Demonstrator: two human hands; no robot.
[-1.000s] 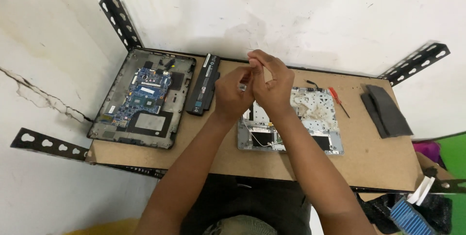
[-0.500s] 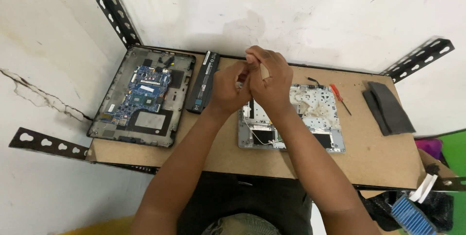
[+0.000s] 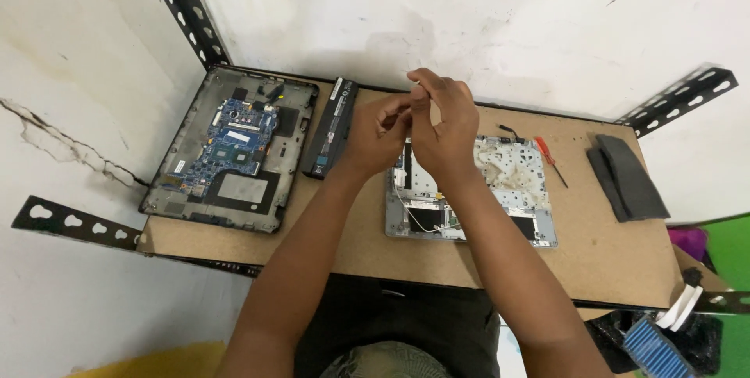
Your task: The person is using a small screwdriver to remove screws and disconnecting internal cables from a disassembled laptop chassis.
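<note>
My left hand point(image 3: 381, 130) and my right hand point(image 3: 442, 124) are raised together above the wooden table point(image 3: 351, 241), fingertips meeting and pinched around something very small that I cannot make out. Below them lies a silver laptop palmrest shell point(image 3: 500, 190), underside up, with thin wires and a pale film on it. My forearms hide its near left part.
An opened laptop base point(image 3: 226, 151) with a blue circuit board lies at the left, a black battery bar point(image 3: 331, 128) beside it. A red-handled screwdriver point(image 3: 550, 159) and dark grey pads point(image 3: 625, 179) lie at the right. Black perforated metal brackets point(image 3: 70, 222) frame the table.
Both hands stay joined above the palmrest and have shifted only slightly, fingers working at the small piece. The view has drifted a little.
</note>
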